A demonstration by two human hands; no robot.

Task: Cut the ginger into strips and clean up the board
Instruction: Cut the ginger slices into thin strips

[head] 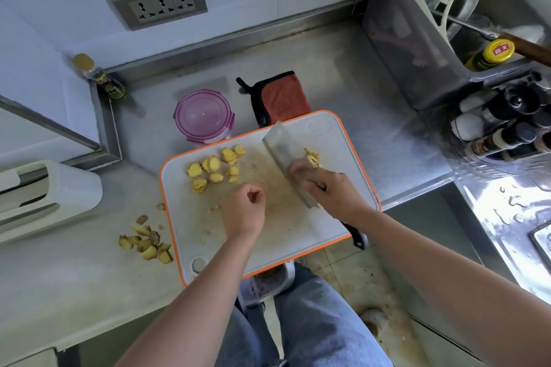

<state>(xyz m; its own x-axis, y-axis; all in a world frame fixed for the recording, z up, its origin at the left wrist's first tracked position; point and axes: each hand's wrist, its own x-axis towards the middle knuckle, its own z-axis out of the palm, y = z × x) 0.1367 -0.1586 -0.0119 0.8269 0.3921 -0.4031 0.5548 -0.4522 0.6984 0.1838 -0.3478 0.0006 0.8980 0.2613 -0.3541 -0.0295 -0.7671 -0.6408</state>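
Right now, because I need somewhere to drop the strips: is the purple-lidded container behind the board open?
No, the purple lid sits closed on the container, just beyond the cutting board.

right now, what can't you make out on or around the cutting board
All head view.
- cleaver: motion-blurred, so whether its edge touches the cutting board is unclear.
- right hand: fingers blurred over the blade; grip unreadable.
- ginger pile beyond the blade: partly hidden by cleaver and hand; strips or slices, cannot tell.
- white bin below the near edge: mostly covered by the board.
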